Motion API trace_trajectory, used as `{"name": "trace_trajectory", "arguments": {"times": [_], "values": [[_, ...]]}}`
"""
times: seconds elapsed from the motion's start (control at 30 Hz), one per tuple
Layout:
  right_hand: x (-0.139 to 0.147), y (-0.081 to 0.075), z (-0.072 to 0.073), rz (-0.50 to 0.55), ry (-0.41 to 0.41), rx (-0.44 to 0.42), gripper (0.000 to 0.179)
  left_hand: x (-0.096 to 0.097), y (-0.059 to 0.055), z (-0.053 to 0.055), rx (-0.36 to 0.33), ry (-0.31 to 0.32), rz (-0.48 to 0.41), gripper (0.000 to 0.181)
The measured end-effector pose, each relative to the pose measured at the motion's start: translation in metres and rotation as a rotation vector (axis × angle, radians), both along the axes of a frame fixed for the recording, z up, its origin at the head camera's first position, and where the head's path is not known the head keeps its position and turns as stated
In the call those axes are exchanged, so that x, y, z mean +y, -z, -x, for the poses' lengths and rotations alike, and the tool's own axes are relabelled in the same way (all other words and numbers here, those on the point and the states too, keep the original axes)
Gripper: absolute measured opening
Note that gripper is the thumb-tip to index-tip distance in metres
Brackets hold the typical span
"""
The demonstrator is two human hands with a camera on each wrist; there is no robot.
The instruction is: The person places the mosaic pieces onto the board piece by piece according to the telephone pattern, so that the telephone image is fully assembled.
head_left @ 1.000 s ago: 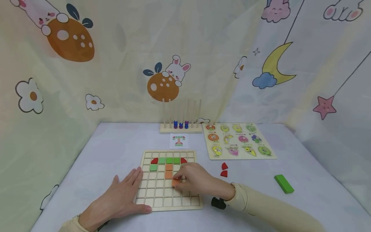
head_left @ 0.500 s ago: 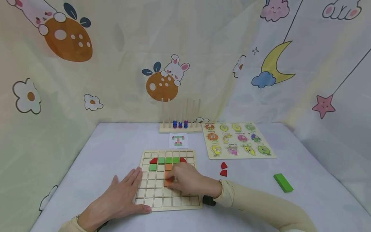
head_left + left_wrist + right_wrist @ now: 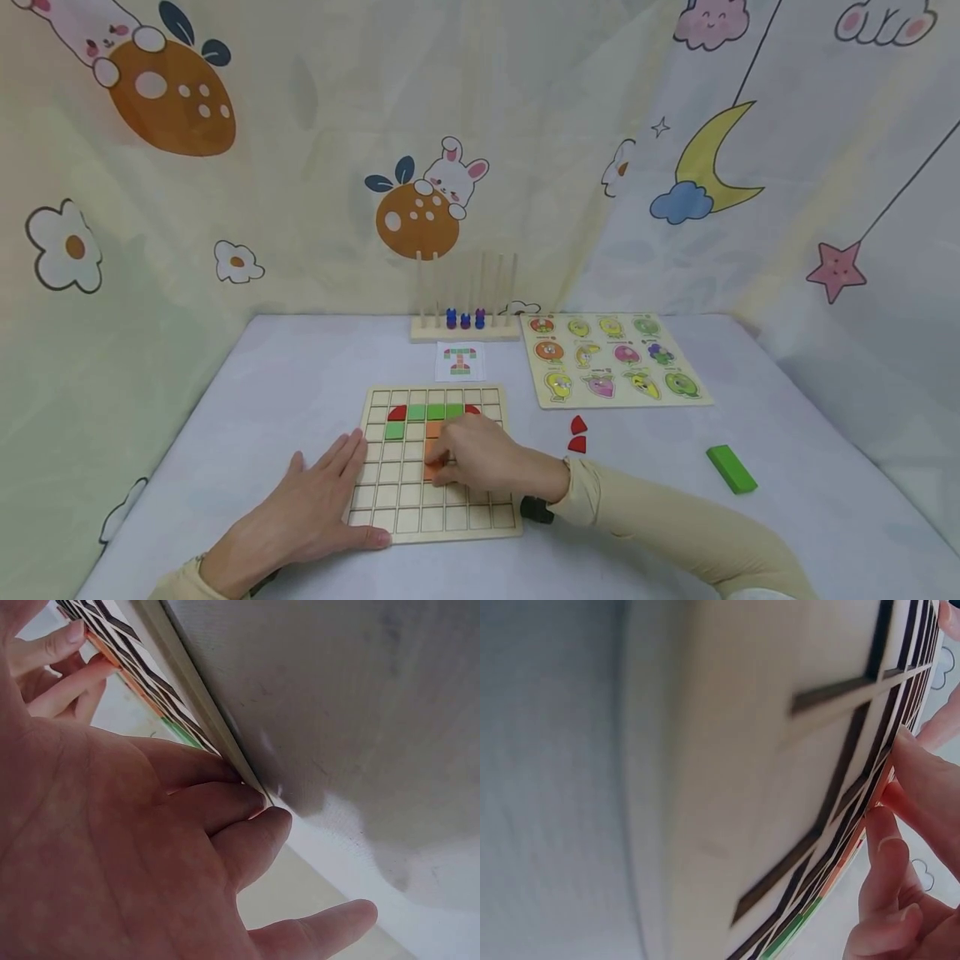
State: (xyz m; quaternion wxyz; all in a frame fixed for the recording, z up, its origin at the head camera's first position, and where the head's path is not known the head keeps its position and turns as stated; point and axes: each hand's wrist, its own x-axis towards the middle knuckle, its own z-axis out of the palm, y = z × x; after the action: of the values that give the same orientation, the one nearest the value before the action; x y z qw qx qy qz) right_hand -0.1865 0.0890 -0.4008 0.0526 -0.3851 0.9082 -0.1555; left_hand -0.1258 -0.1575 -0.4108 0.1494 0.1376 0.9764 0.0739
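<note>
A wooden grid board lies on the table. My left hand rests flat along its left edge, thumb at the near corner and fingers extended; the left wrist view shows fingertips against the board's edge. Over the board's middle, my right hand pinches an orange square tile at its grid cell, below other orange tiles in the same column. Above them runs a row of green square tiles with a red rounded tile at its left end. My right hand hides some cells on the right side.
Two red rounded pieces lie right of the board, and a green block farther right. Behind the board are a pattern card, a peg stand with blue and purple beads, and a fruit puzzle board.
My right hand has moved left with the orange tile, bringing it into the column under the other orange tiles, and has stayed there since. My left hand keeps its place on the board.
</note>
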Motion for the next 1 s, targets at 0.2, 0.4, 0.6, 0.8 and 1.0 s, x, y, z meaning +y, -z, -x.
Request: {"name": "trace_trajectory", "arguments": {"times": [0.2,0.4,0.6,0.8,1.0], "values": [[0.001,0.0,0.0,0.0,-0.006,0.004,0.027,0.0,-0.001,0.0,-0.001,0.002,-0.009,0.141],[0.001,0.002,-0.003,0.013,-0.011,0.011,0.026,0.0,-0.001,-0.001,-0.006,-0.003,-0.017,0.14],[0.003,0.001,-0.005,0.011,-0.011,0.008,0.027,0.0,-0.001,-0.002,0.0,-0.003,-0.021,0.139],[0.017,-0.006,-0.007,0.032,0.007,-0.03,0.025,0.0,0.0,-0.001,-0.006,-0.008,-0.021,0.14],[0.059,-0.003,-0.004,0.107,0.152,-0.072,0.026,0.0,0.0,0.0,-0.015,-0.016,-0.02,0.14]]}}
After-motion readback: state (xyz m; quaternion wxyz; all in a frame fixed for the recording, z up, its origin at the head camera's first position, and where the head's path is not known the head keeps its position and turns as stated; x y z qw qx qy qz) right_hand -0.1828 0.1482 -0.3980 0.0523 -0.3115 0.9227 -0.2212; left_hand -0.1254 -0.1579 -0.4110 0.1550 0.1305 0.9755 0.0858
